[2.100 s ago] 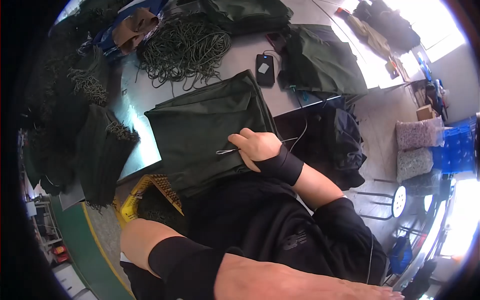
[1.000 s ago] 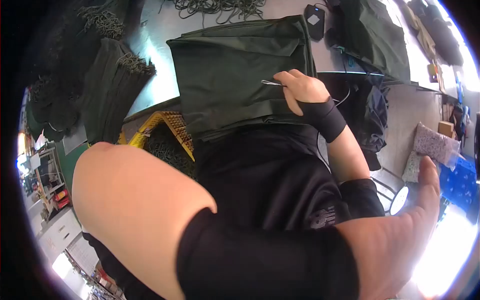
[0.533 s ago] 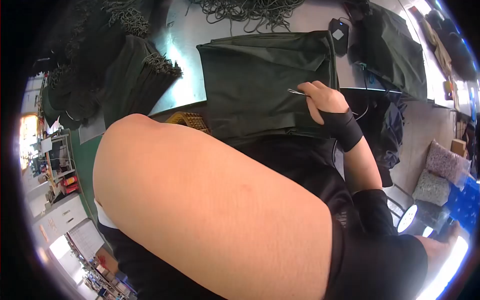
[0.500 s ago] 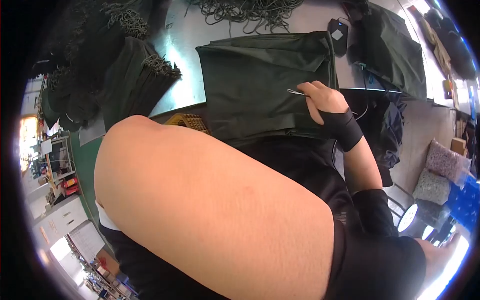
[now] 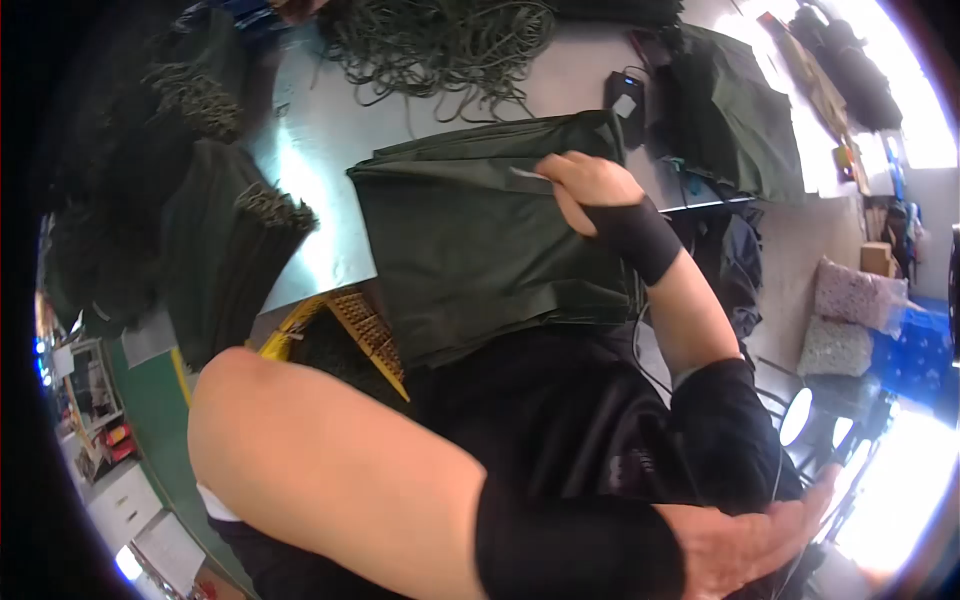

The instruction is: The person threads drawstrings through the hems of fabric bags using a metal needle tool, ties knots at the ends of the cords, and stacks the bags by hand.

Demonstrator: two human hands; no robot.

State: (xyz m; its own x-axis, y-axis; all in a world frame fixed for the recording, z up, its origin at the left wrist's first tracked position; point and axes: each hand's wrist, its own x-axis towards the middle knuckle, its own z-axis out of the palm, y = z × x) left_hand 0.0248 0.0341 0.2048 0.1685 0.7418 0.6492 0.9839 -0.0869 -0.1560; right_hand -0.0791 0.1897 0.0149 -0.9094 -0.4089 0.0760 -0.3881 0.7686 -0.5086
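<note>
A folded stack of dark green fabric (image 5: 480,240) lies over the near edge of the table, close to my body. Over its upper right part is my right hand (image 5: 590,190), its fingers closed on a thin, pointed metal tool (image 5: 530,174) like tweezers; the tips point left. A black wrap covers that wrist. My left forearm crosses low in front of me, and my left hand (image 5: 735,545) reaches to the lower right, fingers stretched out, with nothing visible held. What lies beneath that hand is hard to make out.
A tangle of green cords (image 5: 450,45) sits at the back of the metal table (image 5: 300,190). Bundles of dark fabric (image 5: 225,235) hang at left, above a yellow crate (image 5: 370,335). A small black device (image 5: 626,105) and more green fabric (image 5: 735,110) are at right.
My left forearm has dropped lower, bringing my left hand and its black wristband more into view. My right hand, holding the tool, has moved toward the fabric's far edge. The view has shifted.
</note>
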